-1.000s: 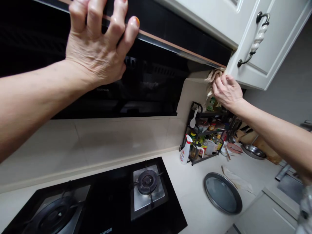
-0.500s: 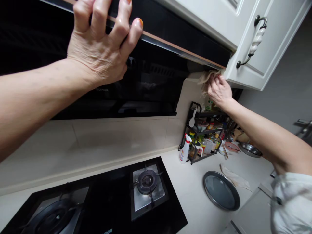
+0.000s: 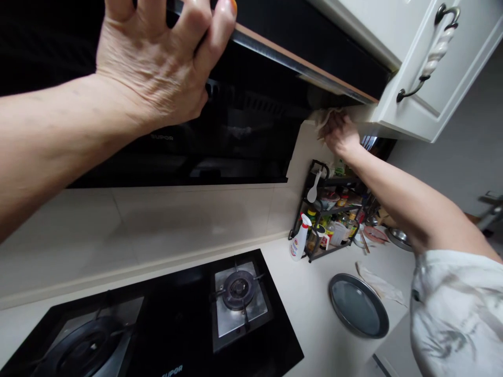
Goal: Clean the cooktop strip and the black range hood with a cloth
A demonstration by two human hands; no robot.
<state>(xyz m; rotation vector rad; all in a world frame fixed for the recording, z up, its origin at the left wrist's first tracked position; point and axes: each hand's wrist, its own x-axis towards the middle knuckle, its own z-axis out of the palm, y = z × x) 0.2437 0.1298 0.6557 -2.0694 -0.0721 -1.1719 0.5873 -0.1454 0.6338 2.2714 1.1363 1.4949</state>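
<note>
My left hand [image 3: 151, 65] grips the front edge of the black range hood [image 3: 251, 120]. Its fingers are bent over the metal-trimmed rim, and most fingertips lie outside the top of the view. At the hood's right end, my right hand [image 3: 341, 131] is closed on a beige cleaning cloth [image 3: 321, 119]. The bunched cloth is pressed against the hood's side, under the white wall cabinet [image 3: 416, 99]. Fingers and palm partly hide the cloth.
Below lies a black gas hob [image 3: 176, 314] with two burners. A spray bottle [image 3: 299, 242] stands beside a dark rack [image 3: 334, 209] of jars and bottles. Further right on the counter are a round pan [image 3: 358, 305] and a crumpled cloth [image 3: 379, 285].
My right hand has moved left and inward with the cloth, from the front corner of the hood to its side. My left hand stays on the rim; the view has shifted slightly.
</note>
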